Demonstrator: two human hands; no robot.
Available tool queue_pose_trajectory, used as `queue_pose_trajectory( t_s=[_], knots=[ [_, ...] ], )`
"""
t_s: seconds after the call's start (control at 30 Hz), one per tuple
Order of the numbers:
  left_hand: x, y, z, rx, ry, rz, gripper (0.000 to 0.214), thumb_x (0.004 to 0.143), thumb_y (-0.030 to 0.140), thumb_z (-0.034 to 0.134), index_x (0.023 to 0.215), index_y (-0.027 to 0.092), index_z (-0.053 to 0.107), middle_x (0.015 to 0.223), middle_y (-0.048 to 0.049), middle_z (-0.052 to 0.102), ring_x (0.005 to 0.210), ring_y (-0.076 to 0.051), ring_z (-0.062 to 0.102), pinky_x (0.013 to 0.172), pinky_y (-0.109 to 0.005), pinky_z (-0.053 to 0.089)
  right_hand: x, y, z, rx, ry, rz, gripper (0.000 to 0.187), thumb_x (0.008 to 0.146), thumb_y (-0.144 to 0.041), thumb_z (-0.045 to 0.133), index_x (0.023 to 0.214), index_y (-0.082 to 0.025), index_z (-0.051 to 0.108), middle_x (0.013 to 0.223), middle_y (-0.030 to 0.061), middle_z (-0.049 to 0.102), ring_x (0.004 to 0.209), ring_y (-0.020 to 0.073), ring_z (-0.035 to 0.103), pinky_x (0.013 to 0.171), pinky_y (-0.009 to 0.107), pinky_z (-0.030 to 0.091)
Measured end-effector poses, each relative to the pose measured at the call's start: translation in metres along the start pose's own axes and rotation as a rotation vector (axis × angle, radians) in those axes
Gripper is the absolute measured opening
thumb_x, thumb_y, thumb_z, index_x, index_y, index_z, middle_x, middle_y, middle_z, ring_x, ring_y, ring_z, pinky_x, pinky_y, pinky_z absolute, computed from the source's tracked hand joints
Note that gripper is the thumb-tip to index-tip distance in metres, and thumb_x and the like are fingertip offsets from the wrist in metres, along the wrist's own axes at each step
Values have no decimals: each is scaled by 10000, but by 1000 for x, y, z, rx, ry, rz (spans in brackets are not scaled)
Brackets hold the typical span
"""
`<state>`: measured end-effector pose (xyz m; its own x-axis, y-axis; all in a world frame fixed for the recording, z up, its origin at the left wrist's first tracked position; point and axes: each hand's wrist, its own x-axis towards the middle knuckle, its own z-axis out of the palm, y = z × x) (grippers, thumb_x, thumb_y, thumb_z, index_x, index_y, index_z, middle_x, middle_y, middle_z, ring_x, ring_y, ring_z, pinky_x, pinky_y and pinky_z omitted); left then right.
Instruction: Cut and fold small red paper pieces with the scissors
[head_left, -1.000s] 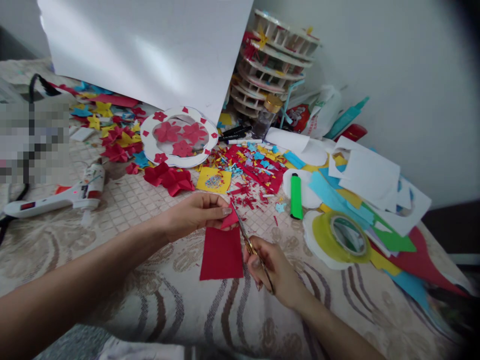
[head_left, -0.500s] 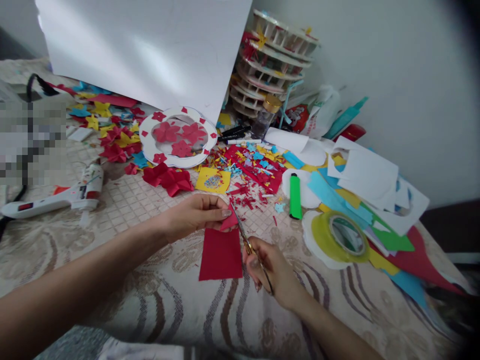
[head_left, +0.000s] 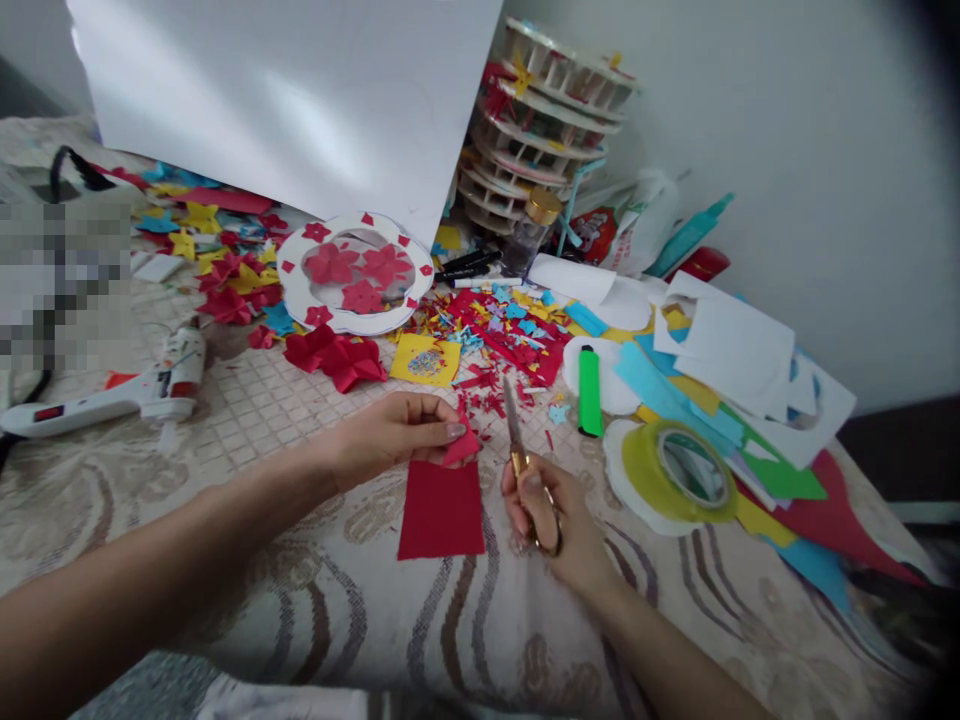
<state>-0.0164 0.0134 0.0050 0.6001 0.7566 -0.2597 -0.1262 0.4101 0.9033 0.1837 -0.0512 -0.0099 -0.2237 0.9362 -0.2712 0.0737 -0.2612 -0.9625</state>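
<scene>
My left hand (head_left: 390, 436) pinches the top of a red paper piece (head_left: 442, 505) whose lower part lies on the patterned cloth. My right hand (head_left: 551, 520) grips gold-handled scissors (head_left: 525, 460), blades closed and pointing away, a short way right of the paper and apart from it. Red, yellow and blue paper scraps (head_left: 510, 345) lie just beyond both hands.
A glue gun (head_left: 112, 395) lies at left. A white flower-shaped plate (head_left: 352, 270) with red paper flowers sits behind. A green lighter (head_left: 590, 390), a yellow tape roll (head_left: 686, 470), stacked paper sheets (head_left: 742, 350) and a white tiered organiser (head_left: 547, 110) crowd the right. A large white board (head_left: 285, 100) leans at back.
The scissors have come off the red paper's edge and moved right, blades now pointing away. My left hand keeps its pinch on the paper.
</scene>
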Motion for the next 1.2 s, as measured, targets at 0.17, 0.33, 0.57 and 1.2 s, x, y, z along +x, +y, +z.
queue_pose_trajectory(
  t_s=[0.17, 0.33, 0.57, 1.2],
  knots=[
    [-2, -4, 8, 48, 65, 24, 185, 752, 315, 644, 750, 146, 570, 648, 17, 595, 600, -85, 513, 608, -231, 379, 5, -7, -1, -23, 63, -38, 308, 770, -467, 615, 836, -177, 537, 492, -72, 461, 399, 62, 420, 372, 172, 296],
    [-4, -7, 17, 118, 76, 41, 171, 780, 304, 616, 788, 142, 564, 614, 39, 556, 558, -71, 479, 571, -224, 371, 7, -8, 6, -5, 55, -35, 249, 788, -410, 607, 868, -181, 547, 475, -83, 450, 391, 59, 396, 379, 178, 305],
    [-4, -13, 20, 169, -59, -92, 194, 734, 292, 660, 767, 124, 568, 690, -6, 624, 582, -93, 556, 602, -255, 447, 11, -8, 6, 60, 66, -59, 205, 815, -387, 581, 797, -190, 525, 493, -79, 460, 397, 54, 413, 392, 175, 321],
    [-3, -14, 17, 88, 93, 4, 203, 743, 321, 651, 719, 137, 567, 656, 2, 624, 585, -87, 547, 598, -231, 431, 9, -8, 2, -124, -16, -92, 258, 833, -401, 541, 721, -178, 477, 542, -47, 509, 436, 70, 444, 412, 191, 344]
  ],
)
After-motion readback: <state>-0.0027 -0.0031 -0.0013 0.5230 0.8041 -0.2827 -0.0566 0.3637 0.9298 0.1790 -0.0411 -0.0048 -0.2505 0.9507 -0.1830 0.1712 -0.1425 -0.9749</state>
